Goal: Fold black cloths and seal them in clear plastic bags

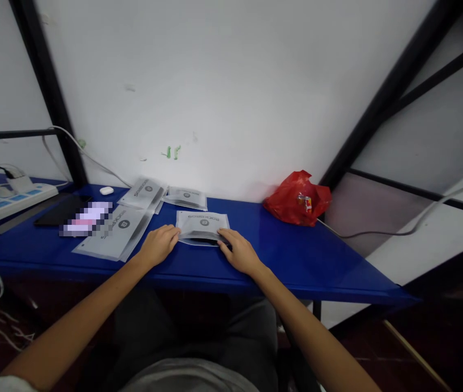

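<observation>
A small frosted plastic pouch (pixel 203 223) with grey printed lettering and a round logo lies on the blue desk in front of me. Its near edge gapes slightly, and something dark shows at that opening. The fingertips of my left hand (pixel 160 244) are closed together at the pouch's left edge. My right hand (pixel 239 250) grips the near right corner, its fingers on top and its thumb by the opening. To the left lie a large pouch (pixel 111 231), a medium pouch (pixel 143 191) and another small pouch (pixel 186 197), all with the same print.
A crumpled red plastic bag (pixel 298 200) sits at the back right by the wall. On the left are a lit phone (pixel 86 218), a dark flat object (pixel 57 211), a white earbud case (pixel 106 190) and a power strip (pixel 23 198). Black metal posts flank the desk (pixel 296 256).
</observation>
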Motion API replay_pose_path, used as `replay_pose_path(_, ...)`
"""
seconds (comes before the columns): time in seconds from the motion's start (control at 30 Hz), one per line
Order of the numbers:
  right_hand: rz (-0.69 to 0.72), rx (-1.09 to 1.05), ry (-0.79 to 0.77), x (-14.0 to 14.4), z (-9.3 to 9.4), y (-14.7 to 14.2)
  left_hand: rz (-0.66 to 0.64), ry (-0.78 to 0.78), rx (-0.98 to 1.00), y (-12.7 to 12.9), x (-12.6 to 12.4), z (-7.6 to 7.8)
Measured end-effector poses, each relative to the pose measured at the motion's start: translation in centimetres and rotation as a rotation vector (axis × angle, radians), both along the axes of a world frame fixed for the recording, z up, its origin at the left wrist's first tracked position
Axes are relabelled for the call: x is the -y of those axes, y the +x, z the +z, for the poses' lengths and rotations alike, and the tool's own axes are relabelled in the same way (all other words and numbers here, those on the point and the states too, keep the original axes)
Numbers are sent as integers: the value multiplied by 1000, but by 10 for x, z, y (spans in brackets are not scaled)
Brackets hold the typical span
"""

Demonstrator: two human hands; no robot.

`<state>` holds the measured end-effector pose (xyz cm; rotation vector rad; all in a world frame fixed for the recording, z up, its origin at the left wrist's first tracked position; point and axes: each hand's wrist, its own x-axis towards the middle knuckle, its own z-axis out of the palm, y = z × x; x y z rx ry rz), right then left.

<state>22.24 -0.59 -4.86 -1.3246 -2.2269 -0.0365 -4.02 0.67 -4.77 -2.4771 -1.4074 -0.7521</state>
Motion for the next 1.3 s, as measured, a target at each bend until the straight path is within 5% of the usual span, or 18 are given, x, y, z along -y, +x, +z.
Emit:
replay_pose_path(0.2, -46, 17, -34, 5, 5, -2, 40, -11, -1, 0, 2, 2)
replay_pose_path(0.8, 17, -3, -35, 11, 11, 37, -219, 109, -138, -4, 10, 7)
replay_pose_path(0.93, -15, 11, 77, 25, 30, 22, -242, 104, -100, 2, 13, 16)
replay_pose_path(1.07, 131, 52, 174, 33, 47, -6, -312, 72, 5, 14, 18, 36)
replay_pose_path(1.3, 220, 117, 252, 30, 53, -32, -351, 122, 112, 20, 21, 51)
